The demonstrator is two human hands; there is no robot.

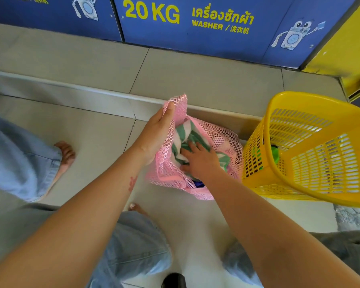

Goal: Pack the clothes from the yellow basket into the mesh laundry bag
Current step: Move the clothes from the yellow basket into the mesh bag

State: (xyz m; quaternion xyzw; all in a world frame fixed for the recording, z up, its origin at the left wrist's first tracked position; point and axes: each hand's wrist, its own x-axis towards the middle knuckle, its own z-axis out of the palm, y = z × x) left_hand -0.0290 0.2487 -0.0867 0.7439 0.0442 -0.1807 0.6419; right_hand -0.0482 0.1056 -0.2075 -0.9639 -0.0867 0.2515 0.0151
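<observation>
A pink mesh laundry bag [222,140] stands on the tiled floor at the centre. My left hand [158,129] grips its upper rim and holds the mouth up. My right hand [200,159] is inside the mouth, fingers spread and pressed on a green and white striped garment [184,132]. Something dark blue shows through the mesh low in the bag. To the right, touching the bag, stands the yellow basket [312,146], tilted toward me, with a bright green piece of clothing [275,154] at its bottom.
Blue washer fronts [195,28] marked 20 KG line the back, raised on a low step [92,94]. A yellow panel [349,48] stands at the far right. Another person's bare foot [64,156] and light jeans are at the left; my own legs fill the bottom.
</observation>
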